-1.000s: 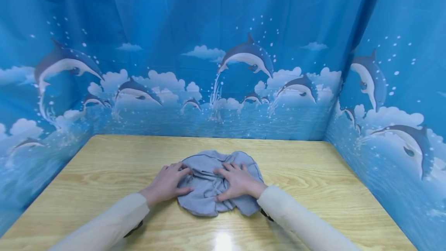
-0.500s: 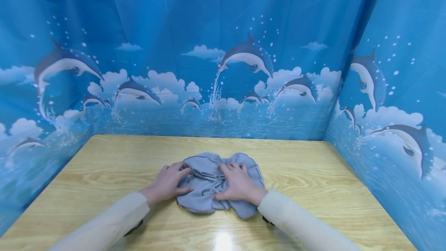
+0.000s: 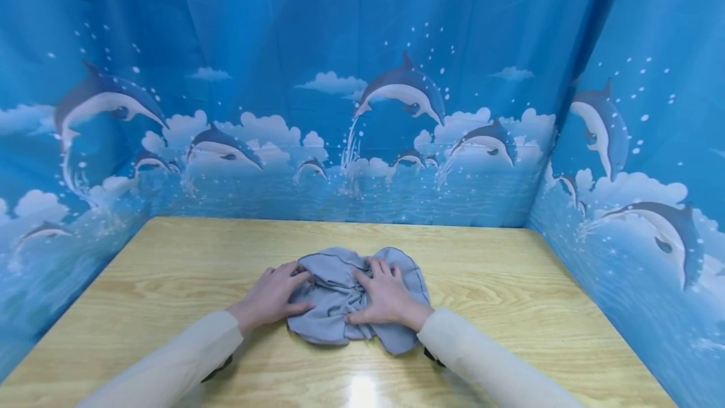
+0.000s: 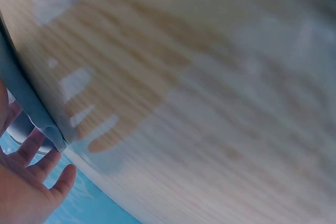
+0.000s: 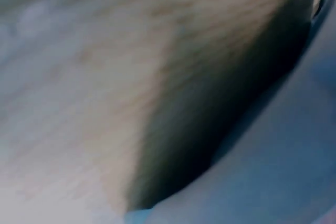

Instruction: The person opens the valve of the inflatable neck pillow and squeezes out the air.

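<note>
A crumpled grey-blue cloth (image 3: 328,320) with darker seamed edges lies on the wooden table, its folds bunched towards the middle. My left hand (image 3: 274,294) rests at the cloth's left edge, fingers spread and slightly bent. In the left wrist view the fingers of that left hand (image 4: 31,182) lie apart along the cloth's rim (image 4: 29,98). Over the right half, my right hand (image 3: 387,298) rests on top with spread fingers, thumb towards the near side. The right wrist view is blurred; a grey-blue surface (image 5: 273,166) fills its lower right, and the right hand's fingers do not show there.
The light wood-grain table (image 3: 498,282) extends around the cloth on all sides. Blue curtains (image 3: 317,30) printed with dolphins stand behind it and along both sides. A bright glare spot (image 3: 362,389) lies near the front.
The right hand's fingers have shifted on the cloth, its right half now bunched more towards the middle and its near edge changed in shape. The left hand stays in place.
</note>
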Demonstrator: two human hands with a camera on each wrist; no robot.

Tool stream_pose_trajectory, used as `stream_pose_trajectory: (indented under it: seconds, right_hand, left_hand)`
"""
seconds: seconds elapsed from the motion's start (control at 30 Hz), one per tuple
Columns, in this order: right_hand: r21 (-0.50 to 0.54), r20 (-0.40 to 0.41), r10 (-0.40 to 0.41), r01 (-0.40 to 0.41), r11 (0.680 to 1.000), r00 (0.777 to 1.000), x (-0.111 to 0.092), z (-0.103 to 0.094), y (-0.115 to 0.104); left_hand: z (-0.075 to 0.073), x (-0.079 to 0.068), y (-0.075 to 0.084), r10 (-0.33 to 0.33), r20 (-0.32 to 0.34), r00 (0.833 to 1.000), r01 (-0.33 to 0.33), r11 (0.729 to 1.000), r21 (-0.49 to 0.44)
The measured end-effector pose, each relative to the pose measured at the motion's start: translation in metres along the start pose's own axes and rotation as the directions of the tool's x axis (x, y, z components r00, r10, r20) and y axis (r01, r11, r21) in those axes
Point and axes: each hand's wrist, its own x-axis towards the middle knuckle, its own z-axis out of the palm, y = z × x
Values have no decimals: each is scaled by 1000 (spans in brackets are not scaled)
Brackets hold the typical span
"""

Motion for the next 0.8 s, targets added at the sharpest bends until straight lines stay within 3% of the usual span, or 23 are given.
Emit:
stream_pose_trajectory:
  seconds: [0.33,0.8]
  right_hand:
    - [-6,94,-18,19,1000,995,3,-5,2]
    - [-80,29,8,-6,997,1000,3,-4,-4]
  left_hand:
    - [-1,0,0,-2,7,1000,2,1000,-13]
    - [0,-1,-1,16,-20,1000,-16,1000,-13]
